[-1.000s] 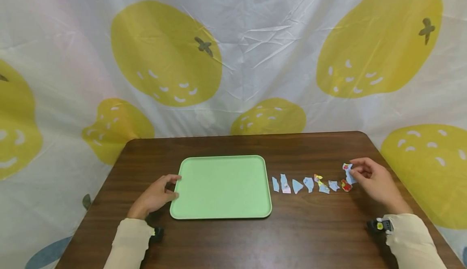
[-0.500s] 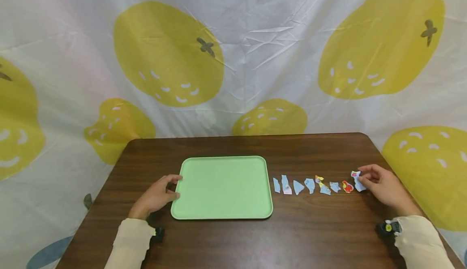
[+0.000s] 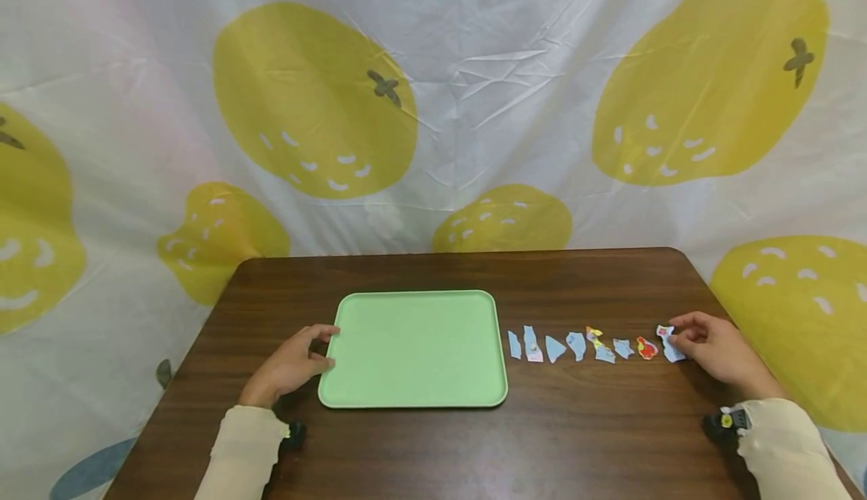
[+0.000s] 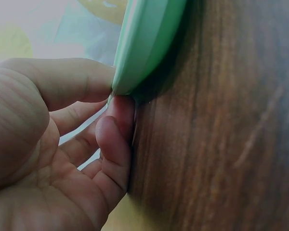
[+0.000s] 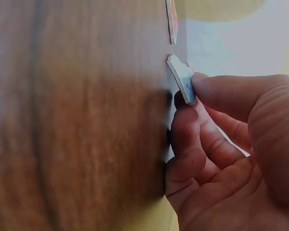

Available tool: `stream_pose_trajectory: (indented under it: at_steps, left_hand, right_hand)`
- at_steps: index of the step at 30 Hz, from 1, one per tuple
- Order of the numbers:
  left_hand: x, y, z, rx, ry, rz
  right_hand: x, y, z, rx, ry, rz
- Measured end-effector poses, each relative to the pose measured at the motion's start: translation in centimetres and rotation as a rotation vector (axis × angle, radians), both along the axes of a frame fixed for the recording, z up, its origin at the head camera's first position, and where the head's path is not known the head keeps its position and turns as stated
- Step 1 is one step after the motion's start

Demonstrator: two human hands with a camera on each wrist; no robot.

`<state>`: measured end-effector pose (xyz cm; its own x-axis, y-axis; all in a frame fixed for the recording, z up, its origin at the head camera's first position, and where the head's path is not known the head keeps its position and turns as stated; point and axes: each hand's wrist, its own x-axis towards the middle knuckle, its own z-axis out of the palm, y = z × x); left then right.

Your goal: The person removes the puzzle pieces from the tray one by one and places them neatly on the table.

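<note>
My left hand (image 3: 291, 364) holds the left edge of a light green rectangular tray (image 3: 413, 402), its thumb against the rim and a fingertip at the underside in the left wrist view. My right hand (image 3: 725, 353) pinches a small light blue, irregular flat piece with a red mark (image 5: 182, 79) between thumb and fingers. That piece is at the right end of a row, one edge close to the tabletop and tilted in the right wrist view. Just left of it lies a red piece (image 3: 646, 348), apart from it.
Several more flat pieces continue the row toward the tray, among them a yellow and blue one (image 3: 600, 346) and a blue triangle (image 3: 555, 349). The dark wood table (image 3: 542, 440) ends at a curtain with yellow fruit prints (image 3: 318, 101).
My right hand has moved right and slightly nearer with the light blue piece, from over the red piece to the row's end. The left hand stays at the tray.
</note>
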<state>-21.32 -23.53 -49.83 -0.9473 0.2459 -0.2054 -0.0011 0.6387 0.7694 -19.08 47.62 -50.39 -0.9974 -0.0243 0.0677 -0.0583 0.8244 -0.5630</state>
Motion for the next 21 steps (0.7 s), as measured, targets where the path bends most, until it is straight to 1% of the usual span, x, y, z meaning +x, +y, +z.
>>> stream_pose_trajectory:
  at_steps: [3,8,15,21]
  left_hand:
    - [0.0,0.0,0.0,0.0,-0.002,0.003]
    - [0.0,0.0,-0.1,-0.004,0.0,-0.002]
    - [0.3,0.1,0.0,0.002,0.003,-0.019]
    - [0.1,-0.1,0.2,0.021,0.007,-0.009]
  right_hand:
    - [0.0,-0.1,0.3,0.022,-0.015,0.006]
    - [0.0,-0.1,0.6,0.051,-0.004,0.014]
    - [0.2,-0.5,0.7,0.078,0.039,0.017]
    - [-0.1,-2.0,1.4,0.07,0.084,0.004]
